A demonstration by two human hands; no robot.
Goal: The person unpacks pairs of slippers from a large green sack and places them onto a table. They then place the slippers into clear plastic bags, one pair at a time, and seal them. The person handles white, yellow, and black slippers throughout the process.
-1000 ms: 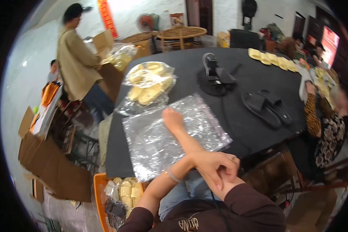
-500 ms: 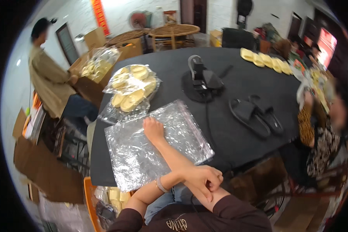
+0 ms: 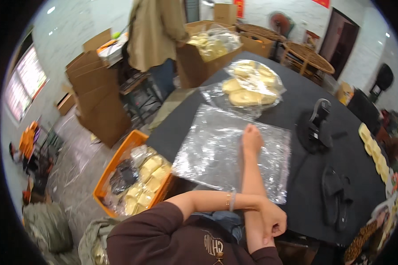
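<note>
My right hand, fingers curled in with nothing visible in them, rests on a flat clear plastic bag spread over the black table. Bent across my body, my left arm wears a bracelet. My left hand lies closed against my right forearm, its fingers curled, and I see nothing in it. Past the bag's far edge lie pale yellow slippers in clear plastic. To the right are a pair of black slippers and a black device with a grey band on a round base.
An orange crate of wrapped yellow slippers stands at the table's left. Behind it are folded cardboard and a person in a tan shirt beside an open carton. Yellow slippers line the far right edge.
The view has swung left, so the table appears further right and the orange crate shows fully. My right hand stays on the bag, and my left hand is still against my right forearm.
</note>
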